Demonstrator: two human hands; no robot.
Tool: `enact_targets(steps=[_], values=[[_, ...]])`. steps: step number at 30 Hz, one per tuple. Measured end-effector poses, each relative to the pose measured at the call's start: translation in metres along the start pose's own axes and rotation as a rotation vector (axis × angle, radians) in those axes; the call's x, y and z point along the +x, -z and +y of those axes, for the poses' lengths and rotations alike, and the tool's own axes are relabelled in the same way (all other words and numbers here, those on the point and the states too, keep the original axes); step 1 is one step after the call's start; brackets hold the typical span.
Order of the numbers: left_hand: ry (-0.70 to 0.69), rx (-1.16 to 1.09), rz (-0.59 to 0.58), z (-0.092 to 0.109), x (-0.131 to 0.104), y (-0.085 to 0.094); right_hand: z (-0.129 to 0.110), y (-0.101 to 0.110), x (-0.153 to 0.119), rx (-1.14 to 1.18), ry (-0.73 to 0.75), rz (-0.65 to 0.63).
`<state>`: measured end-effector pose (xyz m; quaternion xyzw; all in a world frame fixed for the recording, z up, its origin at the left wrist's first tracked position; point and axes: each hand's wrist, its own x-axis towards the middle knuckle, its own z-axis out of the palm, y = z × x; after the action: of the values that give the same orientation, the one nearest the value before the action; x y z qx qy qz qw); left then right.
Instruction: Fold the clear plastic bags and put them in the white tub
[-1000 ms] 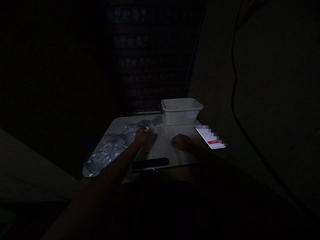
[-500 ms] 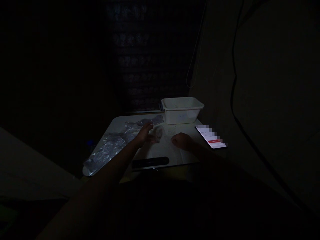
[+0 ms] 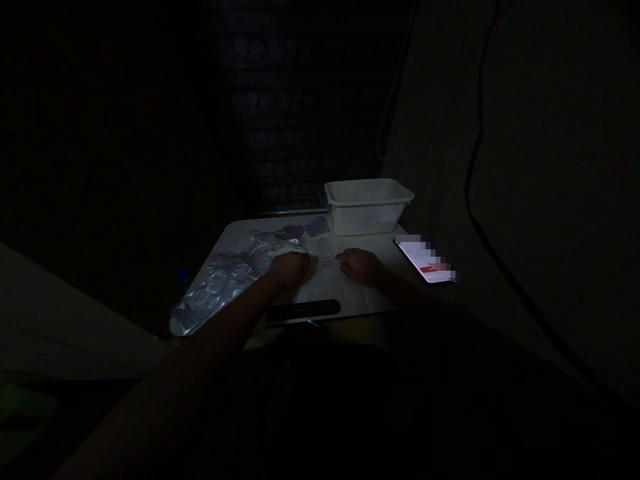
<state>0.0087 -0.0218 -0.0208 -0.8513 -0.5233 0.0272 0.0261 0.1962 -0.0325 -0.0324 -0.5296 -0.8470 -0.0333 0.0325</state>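
A piece of clear plastic film [image 3: 326, 252] lies between my two hands over the white tabletop; its exact kind is too dim to tell. At its left side my left hand [image 3: 291, 269] is closed, fingers curled in on the film's edge. My right hand [image 3: 361, 267] faces it from the right, thumb and fingers pinched together on the other side of the film. A crumpled heap of shiny clear plastic [image 3: 220, 283] spreads over the table's left part, partly behind my left forearm.
The small table [image 3: 240, 230] has a dark slot [image 3: 304, 309] at its near edge. A white plastic tub [image 3: 367, 219] stands at the back right. A lit phone [image 3: 425, 260] lies at the right edge. A dark cable [image 3: 480, 133] hangs along the right wall. The room is very dim.
My left hand, open with spread fingers before, has lowered and closed. The plastic film near it now lies flatter between the hands. My right hand stays almost in place.
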Motion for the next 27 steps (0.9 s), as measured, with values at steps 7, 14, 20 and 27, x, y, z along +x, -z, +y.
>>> enact_targets(steps=[7, 14, 20, 27], values=[[-0.003, 0.09, -0.134, 0.011, -0.008, 0.006, -0.022, -0.017, 0.004, 0.011, 0.107, 0.1], [0.068, 0.113, -0.196, 0.02, -0.014, 0.005, -0.027, -0.022, 0.012, 0.039, 0.118, -0.01], [0.075, 0.066, -0.203, 0.02, -0.017, -0.002, -0.028, -0.028, 0.012, 0.048, 0.122, -0.018], [0.093, 0.114, -0.228, 0.023, -0.019, -0.003, -0.025, -0.03, 0.01, 0.02, 0.1, -0.017]])
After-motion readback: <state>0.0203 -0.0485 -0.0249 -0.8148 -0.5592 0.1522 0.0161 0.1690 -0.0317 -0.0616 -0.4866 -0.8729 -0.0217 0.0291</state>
